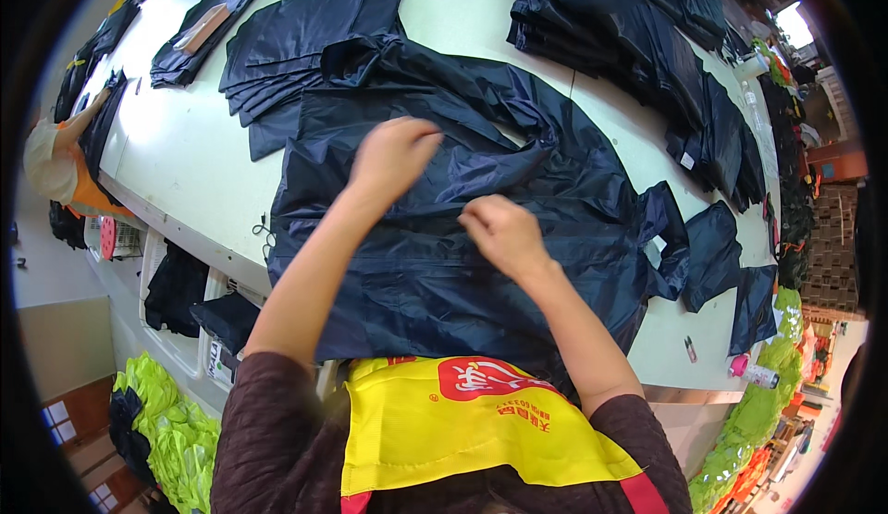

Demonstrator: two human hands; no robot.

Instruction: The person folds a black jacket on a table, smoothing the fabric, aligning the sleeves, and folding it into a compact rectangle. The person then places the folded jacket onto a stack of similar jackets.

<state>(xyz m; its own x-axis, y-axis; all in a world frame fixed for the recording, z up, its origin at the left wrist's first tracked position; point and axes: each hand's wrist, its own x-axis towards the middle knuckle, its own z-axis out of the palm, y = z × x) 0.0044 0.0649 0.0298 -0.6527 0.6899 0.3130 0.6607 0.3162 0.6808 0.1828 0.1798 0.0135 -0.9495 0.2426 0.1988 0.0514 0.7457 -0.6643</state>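
Note:
A dark navy jacket [407, 227], thin and shiny, lies spread over the table in front of me, its collar end away from me and a sleeve bent out at the right. My left hand [396, 158] is over the jacket's upper left part, fingers curled together; anything between them is hidden. Lower and to the right, my right hand [507, 236] pinches with thumb and fingers at the jacket's middle, by a crosswise fold. The two hands are apart from each other.
Folded dark garments [314, 24] lie behind the jacket on the left; long dark stacks [629, 61] run along the right. Black scissors [264, 230] rest near the left table edge, a small clipper [690, 349] and a bottle [754, 372] at the right. Another person [69, 162] works at far left.

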